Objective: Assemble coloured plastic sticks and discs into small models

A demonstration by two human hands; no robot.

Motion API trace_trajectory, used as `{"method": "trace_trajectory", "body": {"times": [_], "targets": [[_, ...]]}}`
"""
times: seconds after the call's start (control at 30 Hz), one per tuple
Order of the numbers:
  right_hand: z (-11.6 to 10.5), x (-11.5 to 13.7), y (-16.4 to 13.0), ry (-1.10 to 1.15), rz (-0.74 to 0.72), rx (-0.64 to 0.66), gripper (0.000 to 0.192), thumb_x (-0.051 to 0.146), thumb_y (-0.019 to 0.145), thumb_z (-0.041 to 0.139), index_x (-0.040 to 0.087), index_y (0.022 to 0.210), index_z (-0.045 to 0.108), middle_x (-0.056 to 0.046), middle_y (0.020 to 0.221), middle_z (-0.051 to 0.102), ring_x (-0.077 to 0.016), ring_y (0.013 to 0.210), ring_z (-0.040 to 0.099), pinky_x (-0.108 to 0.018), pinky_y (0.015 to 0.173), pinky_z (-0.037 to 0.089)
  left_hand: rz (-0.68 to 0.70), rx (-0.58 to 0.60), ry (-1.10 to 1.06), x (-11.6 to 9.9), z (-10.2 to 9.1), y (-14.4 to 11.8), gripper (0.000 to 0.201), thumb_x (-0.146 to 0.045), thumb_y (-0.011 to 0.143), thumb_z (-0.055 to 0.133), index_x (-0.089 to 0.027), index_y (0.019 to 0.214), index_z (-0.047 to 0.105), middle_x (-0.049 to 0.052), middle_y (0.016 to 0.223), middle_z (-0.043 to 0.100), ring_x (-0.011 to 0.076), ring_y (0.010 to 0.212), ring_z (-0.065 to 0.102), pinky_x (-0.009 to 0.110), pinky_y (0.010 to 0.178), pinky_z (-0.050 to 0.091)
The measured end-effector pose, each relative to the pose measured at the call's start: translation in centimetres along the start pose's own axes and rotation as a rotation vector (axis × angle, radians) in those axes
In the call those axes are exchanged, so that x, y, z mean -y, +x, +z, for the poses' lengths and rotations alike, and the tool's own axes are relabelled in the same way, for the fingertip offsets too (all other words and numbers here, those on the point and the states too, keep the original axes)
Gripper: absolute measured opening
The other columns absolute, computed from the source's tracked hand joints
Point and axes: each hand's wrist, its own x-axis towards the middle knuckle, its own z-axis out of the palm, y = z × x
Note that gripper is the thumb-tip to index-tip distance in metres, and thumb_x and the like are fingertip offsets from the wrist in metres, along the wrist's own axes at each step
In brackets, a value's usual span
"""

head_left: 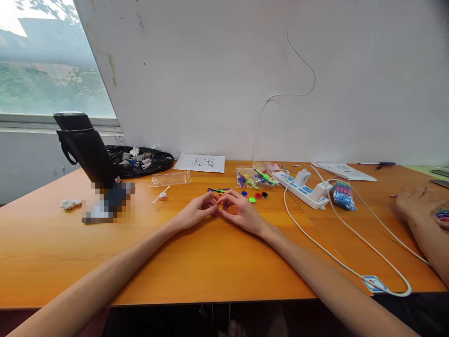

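Observation:
My left hand (194, 213) and my right hand (243, 215) meet at the middle of the table, fingertips pinched together around a small yellow round piece (220, 206). Fingers cover much of it. Just behind them lie thin coloured plastic sticks (218, 190), partly hidden. To the right of my right hand are several small discs, among them a blue disc (244, 193), a red disc (258, 195) and a green disc (252, 201). A small white round piece with a thin stick (162, 196) lies left of my left hand.
Plastic bags of coloured parts (250, 178) lie beside a white power strip (301, 189) with looping cables (345, 229). A black bottle (86, 150) and black bag (157, 160) stand left. At far right rests another person's hand (417, 203).

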Motion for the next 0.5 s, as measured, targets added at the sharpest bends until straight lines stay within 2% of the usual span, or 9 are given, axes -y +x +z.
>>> {"method": "trace_trajectory", "body": {"times": [0.1,0.23,0.33,0.5], "targets": [[-0.3,-0.7,0.1,-0.096,0.035,-0.060,0.023,0.031,0.099,0.050,0.022,0.119,0.058,-0.007,0.114,0.062,-0.0180,0.099,0.062,-0.034,0.093,0.051,0.008,0.002,-0.033,0.0,0.1,0.1,0.036,-0.046,0.093,0.057,-0.017,0.115,0.055,0.008,0.097,0.069,0.0181,0.088,0.066,0.035,0.086,0.052],[-1.0,-2.5,-0.2,-0.385,0.087,-0.143,0.021,0.024,0.099,0.048,0.020,0.116,0.059,-0.009,0.119,0.061,-0.0239,0.118,0.053,-0.042,0.105,0.042,-0.002,0.018,-0.024,0.1,0.2,0.1,0.035,-0.046,0.093,0.058,-0.017,0.112,0.056,0.008,0.096,0.069,0.0174,0.087,0.065,0.035,0.086,0.051],[-1.3,-3.6,-0.4,-0.522,0.113,-0.109,0.018,0.021,0.096,0.050,0.020,0.111,0.062,-0.009,0.116,0.063,-0.0254,0.119,0.051,-0.044,0.106,0.041,-0.014,0.036,0.008,0.1,0.2,0.1,0.035,-0.045,0.093,0.059,-0.017,0.113,0.057,0.008,0.098,0.070,0.0177,0.090,0.065,0.034,0.088,0.051],[-1.0,-4.1,-0.6,-0.566,0.110,-0.061,0.017,0.019,0.095,0.052,0.020,0.108,0.064,-0.008,0.112,0.066,-0.0247,0.115,0.052,-0.042,0.103,0.043,-0.024,0.044,0.053,-0.2,0.2,0.0,0.034,-0.045,0.093,0.057,-0.017,0.113,0.058,0.008,0.098,0.070,0.0176,0.089,0.065,0.034,0.087,0.050]]}}
